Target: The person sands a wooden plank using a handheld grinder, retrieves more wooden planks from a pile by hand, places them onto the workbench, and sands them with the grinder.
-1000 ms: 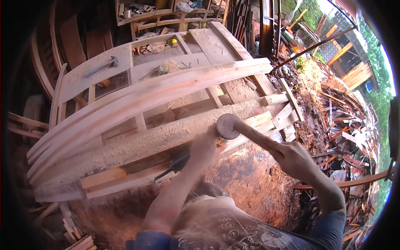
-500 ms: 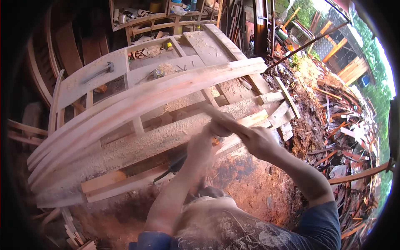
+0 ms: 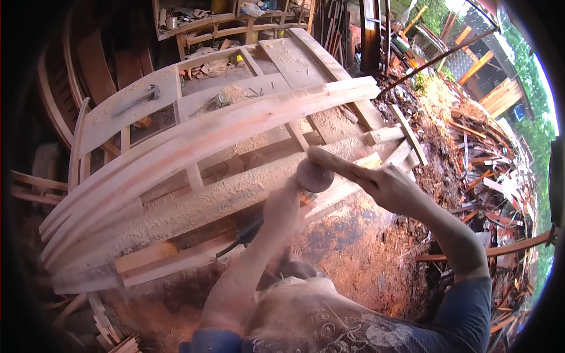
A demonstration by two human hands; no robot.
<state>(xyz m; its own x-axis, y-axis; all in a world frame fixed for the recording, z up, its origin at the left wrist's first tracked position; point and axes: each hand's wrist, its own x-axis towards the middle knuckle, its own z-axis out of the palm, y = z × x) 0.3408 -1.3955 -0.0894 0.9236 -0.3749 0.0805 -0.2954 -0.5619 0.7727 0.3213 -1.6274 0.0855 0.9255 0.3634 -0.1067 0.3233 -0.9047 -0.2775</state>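
My left hand is closed round what looks like an angle grinder, its round disc facing up toward me. The dark rear end of the grinder and its cord show beyond my left forearm. My right hand grips a wooden stick, fingers wrapped round its near end. The stick slants up to the left across the disc's upper edge; whether they touch I cannot tell. Both hands are held in front of a wooden bench strewn with shavings.
Long planed boards lie across the bench. On its far side are a hammer, a tape measure and several nails. Wood scraps are heaped on the right. Shelves stand behind.
My right hand has moved right with the stick, whose far end has shifted right too. More of the disc is uncovered. My left hand stays nearly in place.
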